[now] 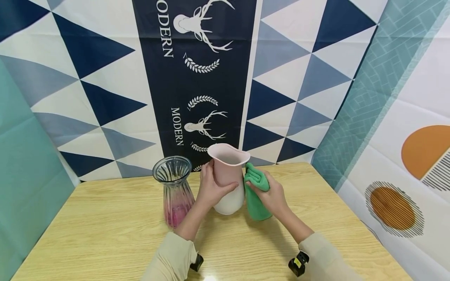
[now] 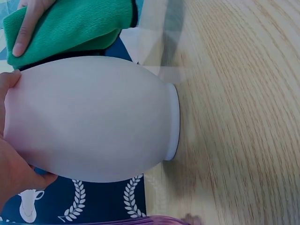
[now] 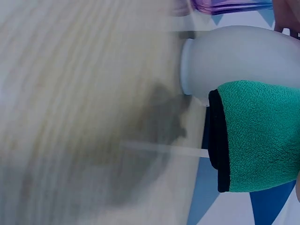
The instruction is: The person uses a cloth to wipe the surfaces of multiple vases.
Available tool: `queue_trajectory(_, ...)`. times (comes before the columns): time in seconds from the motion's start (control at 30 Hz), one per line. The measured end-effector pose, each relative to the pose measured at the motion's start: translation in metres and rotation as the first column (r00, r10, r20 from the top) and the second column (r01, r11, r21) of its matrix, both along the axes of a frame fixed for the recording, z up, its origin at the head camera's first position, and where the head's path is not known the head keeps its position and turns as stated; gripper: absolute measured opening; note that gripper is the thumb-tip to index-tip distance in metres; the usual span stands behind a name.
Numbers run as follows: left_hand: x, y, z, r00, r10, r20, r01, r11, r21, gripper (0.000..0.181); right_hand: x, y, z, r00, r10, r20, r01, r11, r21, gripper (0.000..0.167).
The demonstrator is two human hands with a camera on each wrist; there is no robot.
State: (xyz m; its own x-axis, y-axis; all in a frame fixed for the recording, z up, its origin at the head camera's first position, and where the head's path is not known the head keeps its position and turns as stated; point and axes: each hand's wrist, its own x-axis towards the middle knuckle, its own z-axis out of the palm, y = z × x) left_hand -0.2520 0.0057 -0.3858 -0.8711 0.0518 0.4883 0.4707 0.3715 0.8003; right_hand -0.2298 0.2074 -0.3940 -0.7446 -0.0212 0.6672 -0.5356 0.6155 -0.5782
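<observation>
A vase [image 1: 230,173], pale pink at its wavy rim and white lower down, stands upright near the back of the table. My left hand [image 1: 211,186] grips its left side, thumb across the front. In the left wrist view, the smooth body of the vase [image 2: 93,119] faces the camera, its base at the table surface. My right hand [image 1: 273,195] holds a folded green cloth [image 1: 256,203] beside the vase's right side. Black trim edges the cloth [image 3: 262,136] in the right wrist view; whether it touches the vase is hard to tell.
A ribbed glass vase [image 1: 177,195], clear above and pink below, stands just left of my left forearm. The wooden table [image 1: 105,234] meets a patterned backdrop [image 1: 116,97] behind, with a teal panel [image 1: 28,168] at left and a printed white sheet [image 1: 383,164] at right.
</observation>
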Motion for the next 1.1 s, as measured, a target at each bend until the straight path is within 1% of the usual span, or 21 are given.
queue_trajectory(0.17,-0.001,-0.003,0.0,1.0,-0.023,0.017,0.023,1.0,-0.004,0.101,-0.002,-0.003,0.01,1.0,0.019,-0.015,-0.019,1.0,-0.002,0.05)
queue_trajectory(0.33,-0.002,-0.006,0.001,0.999,-0.048,0.018,0.048,0.999,-0.004,0.103,-0.005,-0.006,0.014,0.999,0.026,-0.026,-0.027,1.0,-0.012,0.051)
queue_trajectory(0.47,-0.003,-0.008,0.0,0.997,-0.066,0.031,0.066,0.998,-0.006,0.103,-0.008,-0.008,0.013,0.999,0.034,-0.039,-0.034,0.999,-0.006,0.051)
queue_trajectory(0.57,-0.004,-0.009,0.0,0.996,-0.082,0.04,0.082,0.997,-0.01,0.103,-0.009,-0.009,0.013,0.999,0.038,-0.033,-0.038,0.999,0.002,0.05)
queue_trajectory(0.83,-0.006,-0.011,0.0,0.994,-0.103,0.044,0.104,0.995,-0.008,0.102,-0.006,-0.009,0.011,0.999,0.05,0.006,-0.05,0.998,0.033,0.047)
queue_trajectory(1.1,-0.006,-0.011,0.001,0.99,-0.115,0.084,0.116,0.993,0.001,0.102,-0.001,-0.006,0.003,0.996,0.062,0.063,-0.066,0.996,0.057,0.049)
